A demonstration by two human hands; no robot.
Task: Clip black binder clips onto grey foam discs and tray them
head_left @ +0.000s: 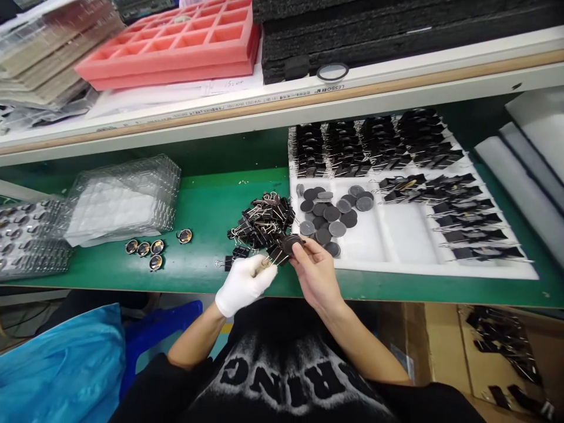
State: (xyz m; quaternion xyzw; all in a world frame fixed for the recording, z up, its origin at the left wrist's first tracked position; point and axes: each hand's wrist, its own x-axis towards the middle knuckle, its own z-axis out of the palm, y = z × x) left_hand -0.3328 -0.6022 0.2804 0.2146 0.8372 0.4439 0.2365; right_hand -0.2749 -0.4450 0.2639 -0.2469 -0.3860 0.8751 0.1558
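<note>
My left hand (245, 283), in a white glove, is closed on the wire handles of a black binder clip (278, 256). My bare right hand (318, 271) pinches a dark round disc (291, 243) by its edge, up against the clip's jaws. Whether the jaws are around the disc I cannot tell. Just behind my hands lies a heap of black binder clips (264, 220). To its right, several loose grey and black discs (331, 212) lie in a white foam tray (399, 235).
Rows of binder clips (343, 147) fill the tray's back and right side. Small round parts (157, 247) lie left on the green bench (198, 200), near stacked clear plastic trays (123, 197). A shelf edge (282, 108) crosses above, carrying red foam (176, 50) and black foam (396, 41).
</note>
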